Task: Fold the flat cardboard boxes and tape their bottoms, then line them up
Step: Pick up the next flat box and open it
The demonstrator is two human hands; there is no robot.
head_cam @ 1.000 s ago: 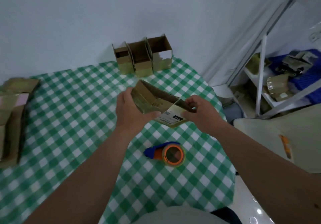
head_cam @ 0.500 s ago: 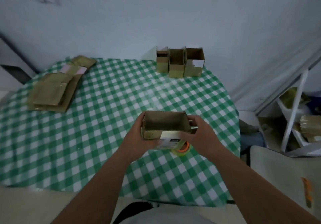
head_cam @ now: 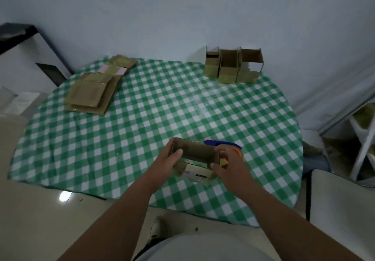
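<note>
The left hand [head_cam: 169, 159] grips the left end of a small opened cardboard box [head_cam: 195, 155], with the thumb lying over the rim into the opening and the other fingers behind the wall. The right hand [head_cam: 229, 164] holds the right end of the same box, its thumb and fingers curled round the near right corner. The box is held just above the checkered tablecloth [head_cam: 142, 131], near the front edge of the table, and its open side looks up to the camera; a pale flap with a printed label hangs at its lower front. Just behind the box and the right hand lies a tape dispenser [head_cam: 223, 144] with a blue handle and an orange roll, partly hidden by the fingers. Far behind the box, at the back edge of the table by the wall, three folded boxes [head_cam: 233, 66] stand upright in a row, touching each other. Far to the left of the held box, at the back left part of the table, a pile of flat cardboard boxes [head_cam: 93, 90] lies on the cloth. To the right of the table a white shelf frame [head_cam: 365, 145] stands.
</note>
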